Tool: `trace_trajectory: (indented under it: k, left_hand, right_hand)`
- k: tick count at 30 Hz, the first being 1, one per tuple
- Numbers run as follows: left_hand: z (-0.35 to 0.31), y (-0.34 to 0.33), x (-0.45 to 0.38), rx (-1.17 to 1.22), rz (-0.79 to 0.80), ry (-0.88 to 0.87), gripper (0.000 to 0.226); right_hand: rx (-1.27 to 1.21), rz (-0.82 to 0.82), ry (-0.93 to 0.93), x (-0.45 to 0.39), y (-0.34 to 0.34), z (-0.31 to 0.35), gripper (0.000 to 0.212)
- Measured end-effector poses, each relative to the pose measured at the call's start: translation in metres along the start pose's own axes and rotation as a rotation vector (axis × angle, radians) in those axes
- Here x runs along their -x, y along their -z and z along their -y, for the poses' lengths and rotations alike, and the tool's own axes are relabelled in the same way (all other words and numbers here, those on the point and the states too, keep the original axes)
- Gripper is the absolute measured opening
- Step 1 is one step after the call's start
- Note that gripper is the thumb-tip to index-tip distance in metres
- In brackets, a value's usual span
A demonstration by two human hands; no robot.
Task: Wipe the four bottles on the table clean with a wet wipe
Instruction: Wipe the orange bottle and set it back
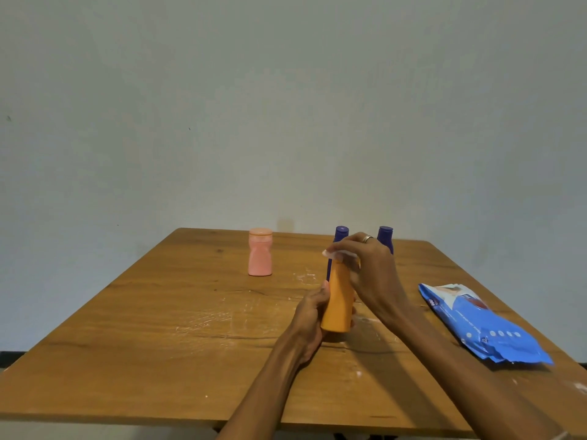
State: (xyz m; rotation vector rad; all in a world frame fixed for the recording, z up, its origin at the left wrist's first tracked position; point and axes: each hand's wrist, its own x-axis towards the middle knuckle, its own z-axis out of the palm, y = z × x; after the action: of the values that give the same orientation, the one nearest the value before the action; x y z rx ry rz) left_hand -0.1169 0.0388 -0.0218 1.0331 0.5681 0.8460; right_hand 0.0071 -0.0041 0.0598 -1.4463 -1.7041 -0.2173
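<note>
Left hand (313, 315) grips my upright orange plastic bottle (339, 301) mid-table; right hand (370, 268) pinches a white wet wipe (336, 254) over its top. Behind stand two dark-blue bottles (385, 237) and, to their left, a pink one (260, 251).

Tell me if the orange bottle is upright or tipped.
Upright: the orange bottle stands vertically, left hand gripping its side, right hand pressing the wipe on top.
</note>
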Motion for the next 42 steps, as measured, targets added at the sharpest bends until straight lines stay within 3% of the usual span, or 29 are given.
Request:
trace_trajectory:
  k: [6, 11, 15, 18, 22, 27, 31, 37, 42]
  left_hand:
    - [0.001, -0.001, 0.0, -0.029, -0.013, 0.006, 0.038]
    - [0.004, 0.009, -0.002, 0.181, -0.075, 0.042, 0.045]
    - [-0.003, 0.012, -0.001, 0.276, -0.059, 0.028, 0.059]
    - [-0.002, 0.007, -0.002, 0.217, -0.052, 0.058, 0.054]
    - [0.003, 0.007, -0.002, 0.263, -0.038, 0.092, 0.049]
    - [0.0, 0.007, 0.0, 0.378, -0.02, 0.077, 0.049]
    - [0.001, 0.009, -0.001, 0.324, -0.045, 0.062, 0.047]
    - [-0.002, 0.006, -0.002, 0.228, -0.057, 0.058, 0.047]
    - [-0.002, 0.003, -0.001, 0.249, -0.061, 0.058, 0.047]
  right_hand:
    - [0.132, 0.015, 0.061, 0.021, -0.005, -0.009, 0.045]
    - [0.146, 0.192, 0.104, 0.06, -0.016, 0.004, 0.055]
    - [0.146, 0.256, 0.081, 0.089, -0.022, 0.013, 0.039]
    - [0.18, 0.257, 0.084, 0.09, -0.02, 0.015, 0.038]
    - [0.184, 0.199, 0.0, 0.064, -0.019, 0.009, 0.047]
    - [0.143, 0.09, -0.037, 0.043, -0.024, 0.011, 0.041]
    - [0.138, 0.135, 0.022, 0.066, -0.028, 0.009, 0.048]
    - [0.146, 0.254, 0.035, 0.102, -0.031, 0.014, 0.025]
    - [0.11, 0.26, -0.006, 0.106, -0.032, 0.01, 0.032]
